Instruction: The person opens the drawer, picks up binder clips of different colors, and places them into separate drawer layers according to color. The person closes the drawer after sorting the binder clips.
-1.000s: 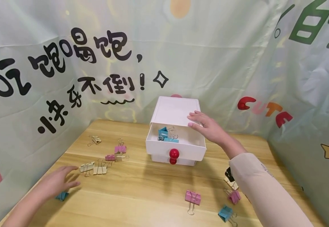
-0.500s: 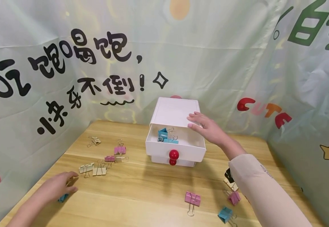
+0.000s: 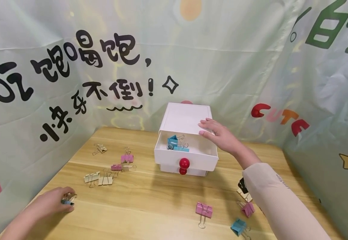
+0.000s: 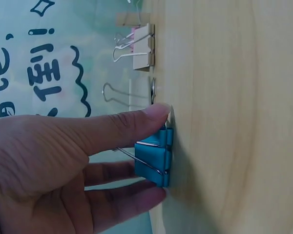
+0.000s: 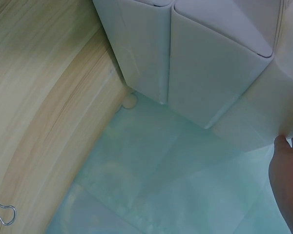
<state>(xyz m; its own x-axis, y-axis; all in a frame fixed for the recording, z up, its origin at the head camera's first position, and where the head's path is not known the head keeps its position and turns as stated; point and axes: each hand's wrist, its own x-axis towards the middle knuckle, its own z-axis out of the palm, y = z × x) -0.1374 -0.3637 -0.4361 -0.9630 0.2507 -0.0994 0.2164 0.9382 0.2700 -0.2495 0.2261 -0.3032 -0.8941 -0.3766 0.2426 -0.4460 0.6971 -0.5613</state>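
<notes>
My left hand [image 3: 48, 202] is at the table's left front, thumb and fingers on either side of a blue binder clip [image 4: 152, 160]. In the left wrist view the clip stands against the wood, its wire handles pointing toward the palm. My right hand [image 3: 222, 136] rests on the right front edge of a white drawer box [image 3: 184, 116], fingers extended over its top. The upper drawer [image 3: 165, 156] is pulled out, with blue binder clips [image 3: 173, 142] inside and a red knob [image 3: 184, 163] on its front. The right wrist view shows little of this hand.
Cream clips [image 3: 105, 180] and pink clips [image 3: 127, 158] lie scattered left of the box. At right front are a pink clip [image 3: 204, 210], a blue clip [image 3: 238, 226] and a black clip [image 3: 242, 185] partly behind the sleeve. Printed cloth [image 3: 222, 66] surrounds the table.
My left hand has drawn back slightly toward the left front, and its fingers have closed around the blue binder clip on the table. My right hand and the drawer box stay where they were.
</notes>
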